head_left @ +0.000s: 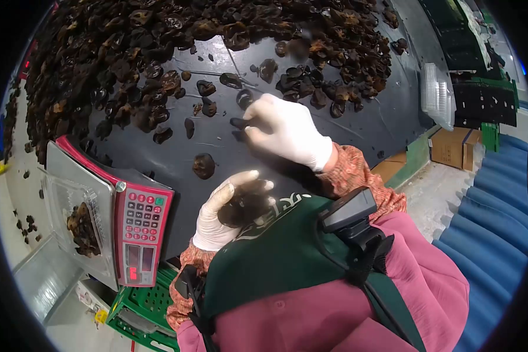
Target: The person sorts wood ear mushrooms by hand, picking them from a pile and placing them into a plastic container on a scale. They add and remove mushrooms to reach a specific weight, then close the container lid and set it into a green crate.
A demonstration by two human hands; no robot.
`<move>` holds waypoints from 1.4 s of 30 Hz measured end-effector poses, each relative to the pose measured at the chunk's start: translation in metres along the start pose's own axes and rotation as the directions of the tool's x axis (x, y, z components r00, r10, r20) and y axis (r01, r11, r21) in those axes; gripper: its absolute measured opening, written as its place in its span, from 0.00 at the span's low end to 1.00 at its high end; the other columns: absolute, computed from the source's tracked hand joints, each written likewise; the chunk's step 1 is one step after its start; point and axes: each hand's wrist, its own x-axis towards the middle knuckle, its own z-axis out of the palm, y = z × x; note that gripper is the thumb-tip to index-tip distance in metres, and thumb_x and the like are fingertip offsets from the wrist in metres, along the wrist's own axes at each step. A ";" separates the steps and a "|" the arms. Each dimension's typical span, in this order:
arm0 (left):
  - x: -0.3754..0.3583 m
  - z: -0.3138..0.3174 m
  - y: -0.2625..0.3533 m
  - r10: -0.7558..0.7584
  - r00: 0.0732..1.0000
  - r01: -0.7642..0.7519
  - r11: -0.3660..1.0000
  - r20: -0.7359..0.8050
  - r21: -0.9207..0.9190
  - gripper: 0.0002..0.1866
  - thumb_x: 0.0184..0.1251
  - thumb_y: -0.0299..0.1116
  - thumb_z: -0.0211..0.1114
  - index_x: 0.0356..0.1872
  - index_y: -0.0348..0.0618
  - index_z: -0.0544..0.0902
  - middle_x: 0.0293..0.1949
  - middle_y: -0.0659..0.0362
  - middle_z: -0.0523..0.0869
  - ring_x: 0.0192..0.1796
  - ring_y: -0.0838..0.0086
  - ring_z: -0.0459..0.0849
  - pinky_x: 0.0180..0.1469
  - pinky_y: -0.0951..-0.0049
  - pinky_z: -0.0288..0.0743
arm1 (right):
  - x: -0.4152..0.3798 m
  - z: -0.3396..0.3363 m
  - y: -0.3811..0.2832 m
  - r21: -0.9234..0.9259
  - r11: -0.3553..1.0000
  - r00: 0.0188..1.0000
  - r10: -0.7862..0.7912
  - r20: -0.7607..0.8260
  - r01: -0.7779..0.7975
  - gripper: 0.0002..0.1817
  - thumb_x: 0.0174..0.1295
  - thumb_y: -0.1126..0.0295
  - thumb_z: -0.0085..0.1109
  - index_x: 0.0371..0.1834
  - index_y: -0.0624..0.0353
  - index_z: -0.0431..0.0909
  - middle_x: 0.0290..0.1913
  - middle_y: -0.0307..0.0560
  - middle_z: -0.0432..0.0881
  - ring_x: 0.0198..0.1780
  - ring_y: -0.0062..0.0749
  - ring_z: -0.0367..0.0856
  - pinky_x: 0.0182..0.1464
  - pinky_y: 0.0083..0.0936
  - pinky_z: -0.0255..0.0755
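Observation:
My left hand (pixel 214 216), in a white glove, is curled around a cluster of dark wood ear mushroom pieces (pixel 242 206) close to the green apron. My right hand (pixel 288 130), gloved too, is over the dark table (pixel 346 132), fingers closed in a pinch. A small wood ear piece (pixel 238 122) shows at its fingertips, slightly blurred. Near those fingers lie a curled wood ear piece (pixel 244 98) and another loose one (pixel 230 80). A browner wood ear piece (pixel 203 166) rests on the table just beyond my left hand.
A large wood ear pile (pixel 117 58) spreads across the table's far side. At left, a red-framed scale (pixel 144 214) bears a clear plastic tray (pixel 56 190) with wood ear in it. Clear containers (pixel 437 97) are stacked at right. A green crate (pixel 149 314) sits below the scale.

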 end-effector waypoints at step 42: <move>-0.177 0.021 0.143 0.789 0.612 -0.784 0.614 -0.050 0.094 0.27 0.81 0.47 0.51 0.74 0.47 0.71 0.67 0.49 0.78 0.62 0.58 0.80 0.43 0.64 0.80 | 0.019 0.059 -0.063 -0.110 0.868 0.843 -0.430 0.324 0.485 0.12 0.51 0.72 0.66 0.40 0.55 0.78 0.37 0.47 0.73 0.39 0.43 0.77 0.42 0.37 0.71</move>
